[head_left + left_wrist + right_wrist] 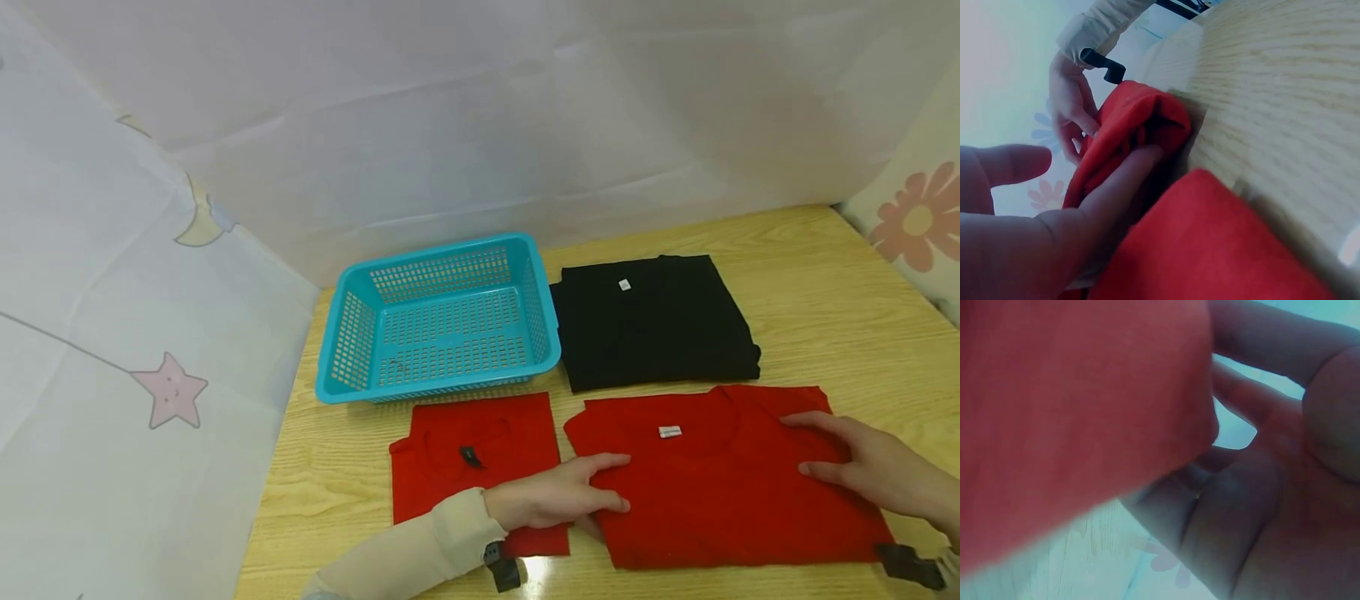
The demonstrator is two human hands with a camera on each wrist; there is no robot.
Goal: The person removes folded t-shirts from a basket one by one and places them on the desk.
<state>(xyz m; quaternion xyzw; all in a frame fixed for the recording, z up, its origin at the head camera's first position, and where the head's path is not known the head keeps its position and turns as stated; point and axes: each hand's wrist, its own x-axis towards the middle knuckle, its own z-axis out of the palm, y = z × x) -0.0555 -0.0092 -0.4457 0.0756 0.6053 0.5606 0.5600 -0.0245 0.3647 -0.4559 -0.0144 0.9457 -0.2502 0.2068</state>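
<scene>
A folded red T-shirt (pixel 712 508) with a white neck label lies at the front right. My left hand (pixel 551 498) holds its left edge, some fingers on top and others tucked under the side. In the left wrist view a finger (pixel 1116 178) reaches into the open folds of that edge. At the opposite edge, my right hand (pixel 870 462) grips the same shirt, two fingertips on the upper face. The right wrist view has the cloth (pixel 1085 412) between the fingers, partly hiding them. A second folded red T-shirt (pixel 480 425), with a dark label, lies under my left forearm.
Behind the red shirts stands a turquoise plastic basket (pixel 551 354) with slotted walls. A folded black T-shirt (pixel 660 325) with a small white tag lies right beside it. White cloth (pixel 480 125) hangs along the back of the wooden table (pixel 840 283).
</scene>
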